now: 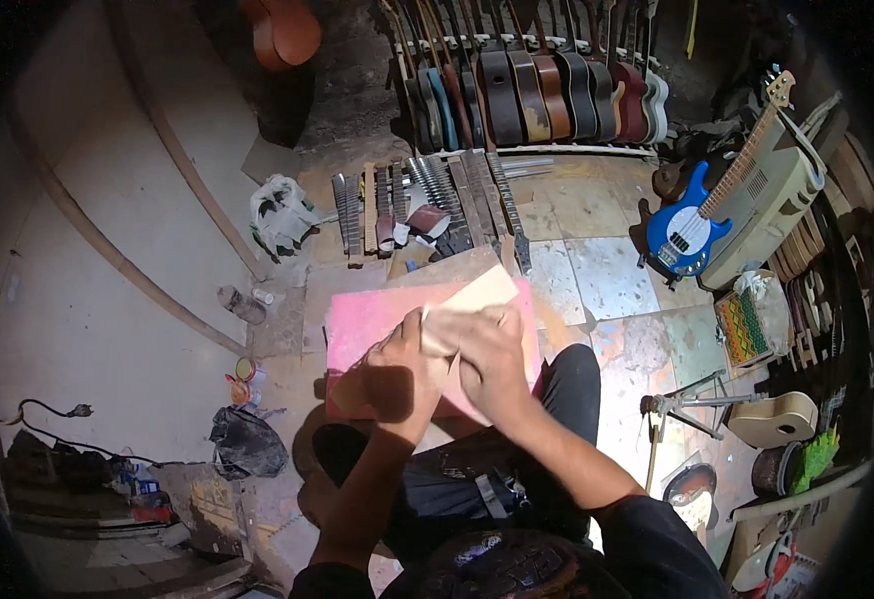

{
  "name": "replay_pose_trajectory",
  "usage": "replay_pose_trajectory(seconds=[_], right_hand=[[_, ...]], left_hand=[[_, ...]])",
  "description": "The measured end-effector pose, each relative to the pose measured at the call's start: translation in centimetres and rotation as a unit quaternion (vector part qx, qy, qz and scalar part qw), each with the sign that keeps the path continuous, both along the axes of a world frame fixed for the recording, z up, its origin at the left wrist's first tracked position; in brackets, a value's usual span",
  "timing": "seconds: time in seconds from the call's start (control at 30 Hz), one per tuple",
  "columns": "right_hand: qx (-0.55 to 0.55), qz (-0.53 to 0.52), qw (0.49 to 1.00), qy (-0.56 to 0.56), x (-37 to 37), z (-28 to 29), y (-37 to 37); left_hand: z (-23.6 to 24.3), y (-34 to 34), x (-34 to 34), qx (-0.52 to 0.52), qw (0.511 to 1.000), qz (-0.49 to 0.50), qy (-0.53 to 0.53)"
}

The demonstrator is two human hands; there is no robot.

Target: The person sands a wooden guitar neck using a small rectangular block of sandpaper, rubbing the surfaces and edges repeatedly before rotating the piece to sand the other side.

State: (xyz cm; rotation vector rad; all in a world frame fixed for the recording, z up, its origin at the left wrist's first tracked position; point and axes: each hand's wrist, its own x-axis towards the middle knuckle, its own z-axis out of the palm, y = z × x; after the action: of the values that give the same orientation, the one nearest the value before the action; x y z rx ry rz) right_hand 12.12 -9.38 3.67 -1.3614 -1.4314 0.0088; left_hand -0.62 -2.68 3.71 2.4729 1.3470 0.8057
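Both my hands are together over a pink board [359, 311] in front of my lap. A pale cream flat piece [487, 289] with straight edges slants from between them toward the far right; whether it is wood or a stiff sheet I cannot tell. My left hand [397, 374] is closed at its near end, fingers curled, partly in dark shadow. Smeared by motion, my right hand [492, 354] lies across the piece with its fingers bent over it. A small pointed corner shows below the right fingers; the rest of what they grip is hidden.
Beyond the board, guitar necks [389, 195] lie on the tiled floor. Several guitars [502, 95] stand in a rack behind them. A blue bass guitar [690, 225] leans at the right, near a metal stand [692, 404]. Cans [245, 371] and a black bag [247, 441] are at left.
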Motion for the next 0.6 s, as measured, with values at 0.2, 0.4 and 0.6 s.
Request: replay_pose_trajectory(seconds=[0.2,0.4,0.6], right_hand=[[-0.022,-0.009,0.999,-0.023,-0.8,0.5,-0.7],[-0.044,-0.023,0.999,-0.013,-0.7,0.7,-0.4],[-0.056,-0.053,0.997,-0.010,0.3,0.3,0.5]], left_hand=[[1.2,-0.3,0.1,0.000,1.000,0.028,0.007],[0.8,0.3,0.2,-0.023,0.998,0.057,-0.001],[1.0,0.1,-0.5,-0.006,0.999,0.039,0.004]])
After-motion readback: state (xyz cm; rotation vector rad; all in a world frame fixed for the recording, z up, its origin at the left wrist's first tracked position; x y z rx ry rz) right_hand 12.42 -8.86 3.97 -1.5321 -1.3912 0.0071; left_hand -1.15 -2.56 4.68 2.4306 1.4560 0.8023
